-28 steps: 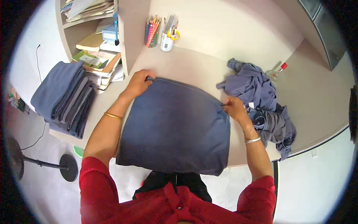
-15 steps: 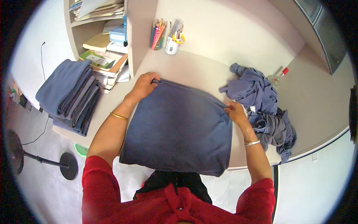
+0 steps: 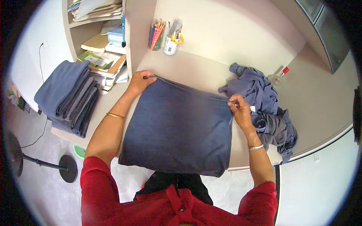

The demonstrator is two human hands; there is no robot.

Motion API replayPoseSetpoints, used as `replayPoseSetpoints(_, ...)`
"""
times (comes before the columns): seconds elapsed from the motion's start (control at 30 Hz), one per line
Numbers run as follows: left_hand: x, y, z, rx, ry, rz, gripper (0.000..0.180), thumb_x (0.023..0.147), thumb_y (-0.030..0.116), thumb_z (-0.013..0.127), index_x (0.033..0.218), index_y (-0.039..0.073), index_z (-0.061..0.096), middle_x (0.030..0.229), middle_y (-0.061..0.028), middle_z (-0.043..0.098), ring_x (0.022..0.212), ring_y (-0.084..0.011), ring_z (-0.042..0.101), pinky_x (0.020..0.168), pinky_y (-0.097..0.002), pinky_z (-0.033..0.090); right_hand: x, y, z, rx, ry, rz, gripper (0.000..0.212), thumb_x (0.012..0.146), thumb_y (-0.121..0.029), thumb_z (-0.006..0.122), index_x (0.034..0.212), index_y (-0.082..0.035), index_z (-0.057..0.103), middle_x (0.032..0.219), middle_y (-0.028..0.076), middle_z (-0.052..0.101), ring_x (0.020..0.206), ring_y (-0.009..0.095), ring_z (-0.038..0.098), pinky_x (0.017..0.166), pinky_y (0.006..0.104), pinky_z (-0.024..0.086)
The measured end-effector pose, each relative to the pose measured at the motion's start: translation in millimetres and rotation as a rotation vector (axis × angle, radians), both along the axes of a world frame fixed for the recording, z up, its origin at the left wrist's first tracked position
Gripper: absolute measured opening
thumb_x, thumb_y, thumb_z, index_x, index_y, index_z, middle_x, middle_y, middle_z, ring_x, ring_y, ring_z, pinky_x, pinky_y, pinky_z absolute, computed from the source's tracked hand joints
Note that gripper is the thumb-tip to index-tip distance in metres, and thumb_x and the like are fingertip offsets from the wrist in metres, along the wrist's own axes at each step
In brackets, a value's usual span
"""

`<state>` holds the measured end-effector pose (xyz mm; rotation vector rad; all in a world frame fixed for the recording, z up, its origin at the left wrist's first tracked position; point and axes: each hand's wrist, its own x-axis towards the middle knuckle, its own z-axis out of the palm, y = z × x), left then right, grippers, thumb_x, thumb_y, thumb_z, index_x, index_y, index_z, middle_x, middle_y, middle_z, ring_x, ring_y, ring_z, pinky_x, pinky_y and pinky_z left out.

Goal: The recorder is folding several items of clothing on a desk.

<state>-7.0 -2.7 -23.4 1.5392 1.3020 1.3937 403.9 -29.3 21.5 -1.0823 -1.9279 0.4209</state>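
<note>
A dark blue piece of cloth point(image 3: 179, 126) is spread before me, roughly square, its near edge hanging over the desk's front edge. At its far left corner, my left hand point(image 3: 142, 82) pinches the hem between thumb and fingers. My right hand point(image 3: 240, 109) grips the far right corner, and the far edge runs nearly straight between them. A crumpled heap of blue-grey cloths point(image 3: 254, 90) lies just beyond my right hand. To the left stands a stack of folded blue and grey cloths point(image 3: 64, 90) on the desk's left end.
Behind the cloth, a clear cup of colored pencils point(image 3: 156, 35) and a white pen holder point(image 3: 171, 47) stand against the back panel. A red-capped bottle point(image 3: 279, 77) is beyond the heap. Shelves with books and papers point(image 3: 102, 62) rise at left; a black stand point(image 3: 68, 168) is on the floor.
My right hand has shifted slightly up at its corner and its grip on the hem has changed. The cloth's far edge looks straighter. My left hand still holds its corner.
</note>
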Motion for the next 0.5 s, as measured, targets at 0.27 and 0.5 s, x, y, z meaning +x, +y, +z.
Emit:
replayPoseSetpoints(0.27,0,5,-1,-0.068,-0.011,0.000,0.008,0.081,0.010,0.067,0.080,0.003,0.065,0.069,0.0009,0.061,0.061,-0.0060,0.052,0.055,-0.0227,0.042,6,0,-4,-0.033,-0.048,-0.055,0.008,0.083,-0.005,0.065,0.083,0.001,0.058,0.063,0.000,0.056,0.055,0.007,0.048,0.050,0.0227,0.040)
replayPoseSetpoints(0.5,-1,0,1,-0.035,-0.028,0.004,0.007,0.081,0.010,0.067,0.081,0.003,0.066,0.068,0.0006,0.061,0.060,-0.0063,0.053,0.054,-0.0224,0.042,10,2,-17,-0.123,0.002,0.047,0.007,0.081,-0.003,0.067,0.081,0.001,0.061,0.066,0.001,0.059,0.058,0.007,0.051,0.053,0.0224,0.042)
